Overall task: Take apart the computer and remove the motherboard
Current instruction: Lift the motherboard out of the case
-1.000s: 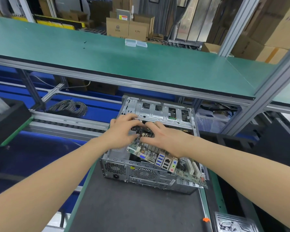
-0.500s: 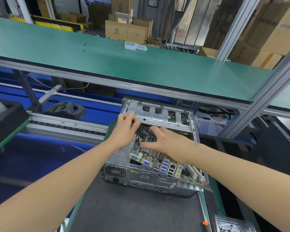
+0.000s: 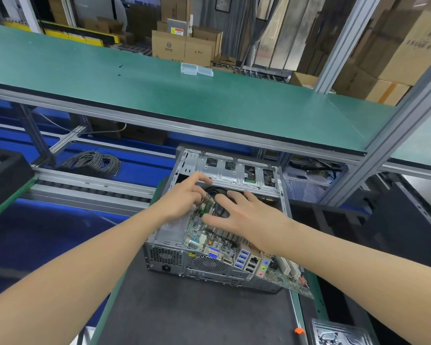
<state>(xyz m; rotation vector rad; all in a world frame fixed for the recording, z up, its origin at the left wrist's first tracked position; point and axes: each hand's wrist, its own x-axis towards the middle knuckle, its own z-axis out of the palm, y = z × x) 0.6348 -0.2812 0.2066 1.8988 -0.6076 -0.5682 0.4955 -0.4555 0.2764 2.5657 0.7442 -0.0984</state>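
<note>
Worktop [image 3: 184,307]: dark mat, open computer case [image 3: 234,170].
Motherboard [image 3: 202,232]: green, tilted, ports toward us.
Hands: our right hand [image 3: 246,217] flat on it; left hand [image 3: 182,197] at wires [image 3: 208,195], grip unclear.
Behind: cable coil [image 3: 92,161].

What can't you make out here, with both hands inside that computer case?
Head view only:
- Whether the left hand pinches the thin wires or only touches them: its fingers hide the contact.
- Most of the fan and the motherboard's middle: under the right hand.
- The metal panel, bottom right: cut off by the frame edge.
- Print on the cardboard boxes: too small.
</note>
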